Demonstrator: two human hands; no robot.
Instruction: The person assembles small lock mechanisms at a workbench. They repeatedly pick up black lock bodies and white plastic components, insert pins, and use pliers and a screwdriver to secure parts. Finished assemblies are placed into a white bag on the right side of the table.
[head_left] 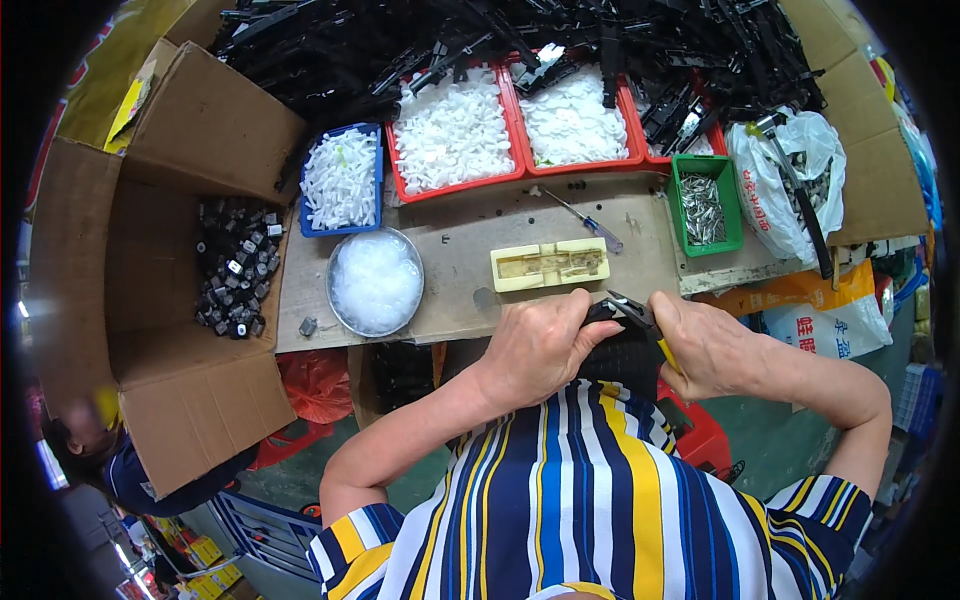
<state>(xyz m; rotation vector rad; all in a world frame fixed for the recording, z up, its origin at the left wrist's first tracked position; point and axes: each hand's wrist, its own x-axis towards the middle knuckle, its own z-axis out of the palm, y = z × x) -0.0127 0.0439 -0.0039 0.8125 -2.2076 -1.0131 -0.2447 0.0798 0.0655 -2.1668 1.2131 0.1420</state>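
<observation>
From the left, 1 open cardboard box held a heap of small black parts. Beside it sat 1 blue tray of white pieces, 1 round metal dish of clear bits, 2 red trays of white pieces, 1 screwdriver, 1 cream jig block, 1 green tray of metal pins and 1 white bag. All rested on a worn cardboard-topped bench in a crowded workshop. Just in front of the bench edge, the left hand was closed around a dark plastic part, slim and black. The right hand gripped yellow-handled pliers, their tip touching it.
</observation>
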